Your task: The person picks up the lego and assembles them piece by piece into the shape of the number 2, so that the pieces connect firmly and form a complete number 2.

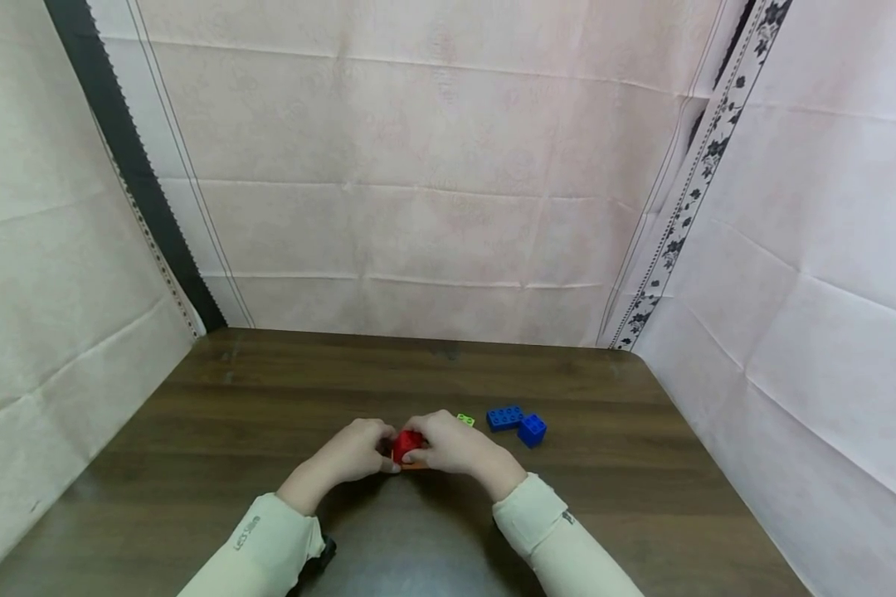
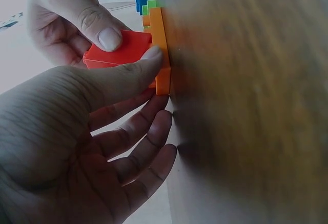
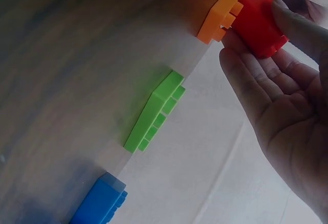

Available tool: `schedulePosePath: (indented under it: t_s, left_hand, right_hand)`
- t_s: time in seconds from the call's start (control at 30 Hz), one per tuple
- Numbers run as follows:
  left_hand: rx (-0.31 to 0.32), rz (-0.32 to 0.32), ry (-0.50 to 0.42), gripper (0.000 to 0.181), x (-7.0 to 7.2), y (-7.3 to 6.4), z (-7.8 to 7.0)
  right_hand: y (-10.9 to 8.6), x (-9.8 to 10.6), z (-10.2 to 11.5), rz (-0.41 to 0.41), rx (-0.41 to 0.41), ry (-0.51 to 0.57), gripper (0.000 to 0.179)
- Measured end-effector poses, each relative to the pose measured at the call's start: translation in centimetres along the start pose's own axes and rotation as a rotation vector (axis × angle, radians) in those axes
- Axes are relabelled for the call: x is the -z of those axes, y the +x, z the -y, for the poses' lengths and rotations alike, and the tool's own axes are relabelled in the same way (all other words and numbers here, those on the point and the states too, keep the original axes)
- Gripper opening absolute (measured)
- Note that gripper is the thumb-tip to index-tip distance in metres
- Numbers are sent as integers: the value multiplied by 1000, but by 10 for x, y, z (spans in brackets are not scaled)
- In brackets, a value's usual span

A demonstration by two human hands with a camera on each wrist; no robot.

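Observation:
Between the two hands is a red toy building brick (image 1: 406,445), set on the studded side of a flat orange brick (image 2: 162,34) lying on the table. My right hand (image 1: 454,444) grips the red brick (image 3: 256,23), its thumb on one side and fingers on the other. At the near left end, my left hand (image 1: 354,452) pinches the orange brick, with its thumb also along the red one. In the right wrist view, some studs of the orange brick (image 3: 218,21) stick out beside the red one. Whether the two bricks are fully pressed together I cannot tell.
A flat light-green brick (image 3: 154,114) lies just beyond the right hand. Farther right are two blue bricks, one longer (image 1: 504,418) and one blockier (image 1: 532,430). The brown wooden table (image 1: 269,381) is bordered by pale cloth walls (image 1: 433,207) at the back and sides.

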State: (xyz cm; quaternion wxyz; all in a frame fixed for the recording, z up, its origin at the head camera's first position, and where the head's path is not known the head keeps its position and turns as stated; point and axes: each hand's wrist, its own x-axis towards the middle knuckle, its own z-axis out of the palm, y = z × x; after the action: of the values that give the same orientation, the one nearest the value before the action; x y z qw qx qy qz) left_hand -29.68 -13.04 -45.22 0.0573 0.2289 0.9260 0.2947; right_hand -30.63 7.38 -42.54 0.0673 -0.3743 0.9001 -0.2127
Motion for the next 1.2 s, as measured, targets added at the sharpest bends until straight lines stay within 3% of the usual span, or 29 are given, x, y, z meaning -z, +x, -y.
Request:
schedulePosePath:
  t_s: [0.27, 0.6, 0.83, 1.2]
  left_hand:
    - [-19, 3, 4, 25, 1, -1, 3]
    - [-56, 40, -105, 27, 10, -4, 6]
    - [-88, 10, -94, 25, 17, -5, 3]
    - [-73, 27, -101, 23, 11, -2, 3]
  right_hand:
    - [2, -1, -1, 3, 14, -9, 29]
    - [3, 0, -1, 1, 19, -18, 28]
    - [3, -2, -3, -7, 39, -31, 19]
    - [5, -1, 1, 7, 21, -34, 24]
